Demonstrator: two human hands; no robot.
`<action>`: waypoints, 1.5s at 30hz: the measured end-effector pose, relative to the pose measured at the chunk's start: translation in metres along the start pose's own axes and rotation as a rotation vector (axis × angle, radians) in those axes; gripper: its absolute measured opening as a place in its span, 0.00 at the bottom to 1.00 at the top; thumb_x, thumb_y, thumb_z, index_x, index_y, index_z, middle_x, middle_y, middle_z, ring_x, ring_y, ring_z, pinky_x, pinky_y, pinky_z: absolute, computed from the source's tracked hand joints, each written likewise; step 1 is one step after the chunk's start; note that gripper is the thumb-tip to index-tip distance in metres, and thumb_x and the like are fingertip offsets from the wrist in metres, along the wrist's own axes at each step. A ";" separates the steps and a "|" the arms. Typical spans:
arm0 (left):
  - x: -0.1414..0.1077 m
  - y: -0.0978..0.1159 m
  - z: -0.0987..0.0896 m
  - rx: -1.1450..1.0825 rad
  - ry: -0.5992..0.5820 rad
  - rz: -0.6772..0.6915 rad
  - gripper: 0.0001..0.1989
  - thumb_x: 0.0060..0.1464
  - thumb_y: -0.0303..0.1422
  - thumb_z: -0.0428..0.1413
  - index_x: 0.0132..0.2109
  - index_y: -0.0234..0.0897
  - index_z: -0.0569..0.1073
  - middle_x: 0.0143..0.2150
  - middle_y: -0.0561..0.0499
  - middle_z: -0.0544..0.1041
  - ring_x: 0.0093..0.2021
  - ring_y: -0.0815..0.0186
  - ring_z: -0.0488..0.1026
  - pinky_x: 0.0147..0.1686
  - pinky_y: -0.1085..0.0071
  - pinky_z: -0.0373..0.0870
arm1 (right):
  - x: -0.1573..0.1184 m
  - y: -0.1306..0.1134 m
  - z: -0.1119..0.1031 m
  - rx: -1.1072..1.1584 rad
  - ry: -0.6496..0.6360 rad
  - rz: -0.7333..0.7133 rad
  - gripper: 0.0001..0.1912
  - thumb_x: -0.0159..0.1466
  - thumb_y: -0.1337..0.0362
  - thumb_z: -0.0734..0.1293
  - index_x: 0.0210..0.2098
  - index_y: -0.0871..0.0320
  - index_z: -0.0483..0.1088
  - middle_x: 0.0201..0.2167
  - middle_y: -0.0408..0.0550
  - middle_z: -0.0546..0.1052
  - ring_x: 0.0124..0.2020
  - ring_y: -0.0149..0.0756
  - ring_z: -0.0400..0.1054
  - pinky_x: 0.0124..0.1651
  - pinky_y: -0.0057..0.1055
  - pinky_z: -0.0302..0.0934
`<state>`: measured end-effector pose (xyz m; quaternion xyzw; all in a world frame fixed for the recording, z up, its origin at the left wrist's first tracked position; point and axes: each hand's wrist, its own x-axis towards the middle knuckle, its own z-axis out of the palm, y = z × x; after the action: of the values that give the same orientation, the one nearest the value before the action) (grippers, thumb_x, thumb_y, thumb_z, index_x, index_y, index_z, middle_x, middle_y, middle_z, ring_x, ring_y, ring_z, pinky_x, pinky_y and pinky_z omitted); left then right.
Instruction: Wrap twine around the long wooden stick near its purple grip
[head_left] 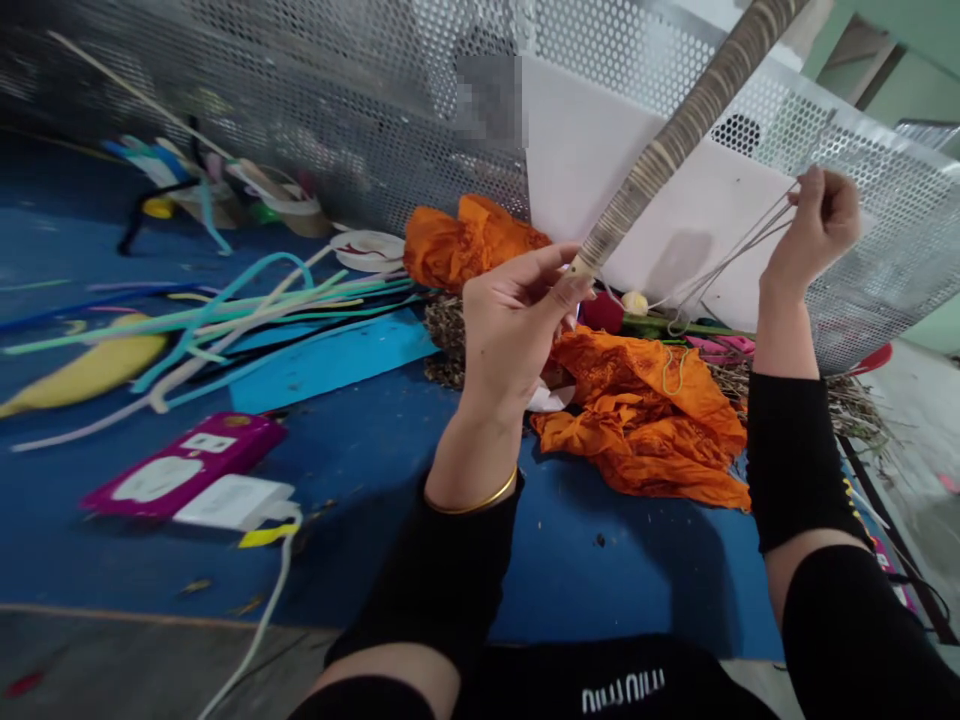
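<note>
My left hand (517, 320) grips the lower end of a long stick wrapped in thread (649, 170), which slants up to the upper right. Tight rings of brownish thread cover most of its length, and a pale bare tip shows by my thumb. Off to the right, my right hand (814, 225) is raised with its fingers pinched on thin pale thread (739, 250). The strands slope down and left from it, with a loop hanging behind the stick. Below both hands lies a crumpled orange cloth (645, 420).
On the blue table (600, 570) lie pipe cleaners (247, 310), a blue sheet (330, 360), a banana-shaped yellow thing (90, 370) and a purple power strip (187, 465) with a white plug. Behind stand a perforated metal screen (337, 120) and a white board (585, 150). Dry twigs lie at right.
</note>
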<state>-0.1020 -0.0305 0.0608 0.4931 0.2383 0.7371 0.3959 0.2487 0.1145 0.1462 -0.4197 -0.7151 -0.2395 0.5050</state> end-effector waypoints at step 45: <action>-0.003 -0.047 0.018 0.364 -0.149 -0.127 0.13 0.49 0.35 0.69 0.44 0.39 0.88 0.27 0.52 0.80 0.24 0.69 0.69 0.24 0.74 0.66 | -0.150 -0.102 -0.075 -0.047 -0.071 0.594 0.18 0.65 0.53 0.70 0.51 0.54 0.78 0.38 0.50 0.81 0.35 0.42 0.79 0.42 0.44 0.76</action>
<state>-0.0685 -0.0066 0.0314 0.5938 0.3681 0.6169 0.3624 0.2224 -0.0516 0.0441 -0.6301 -0.5727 -0.0829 0.5178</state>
